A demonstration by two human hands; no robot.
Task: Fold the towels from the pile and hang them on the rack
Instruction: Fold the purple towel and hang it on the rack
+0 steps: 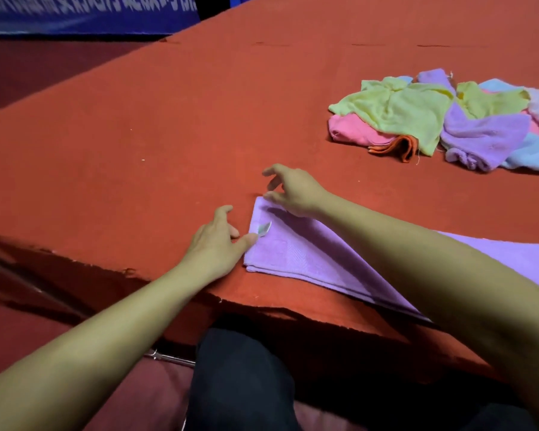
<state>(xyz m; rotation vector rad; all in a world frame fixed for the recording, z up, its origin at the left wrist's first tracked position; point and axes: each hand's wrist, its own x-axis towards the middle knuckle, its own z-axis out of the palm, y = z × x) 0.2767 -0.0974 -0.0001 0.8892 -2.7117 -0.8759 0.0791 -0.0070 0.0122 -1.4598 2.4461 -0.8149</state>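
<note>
Lying folded near the front edge of the red-covered table (pixel 168 119), the purple towel (pixel 299 253) has its short folded end pointing to the person's left, with layered edges visible along its near side. A small white label (pixel 263 228) sits on the upper surface close to that left end. The left hand (pixel 213 244) rests at the near left corner of the towel: the thumb lies against the towel edge just below the label, and the remaining fingers are loosely curled and slightly apart, touching the table covering beside the cloth. It cannot be determined whether the thumb and a finger actually pinch the fabric. The right hand (pixel 293 189) is positioned at the far left corner of the towel, with the forearm crossing above the cloth. Its fingers are spread and gently bent; the lower fingertips touch the corner of the towel, while the index finger is raised clear of the surface. No fabric is seen gripped by this hand. Well apart from the folded towel, toward the far right of the table, lies the pile of towels (pixel 448 119), unfolded and overlapping, in yellow, pink, purple, light blue and orange. A blue banner (pixel 84 14) with blurred white characters stands beyond the far left edge of the table. The person's dark-clothed legs (pixel 240 384) appear below the front edge.
</note>
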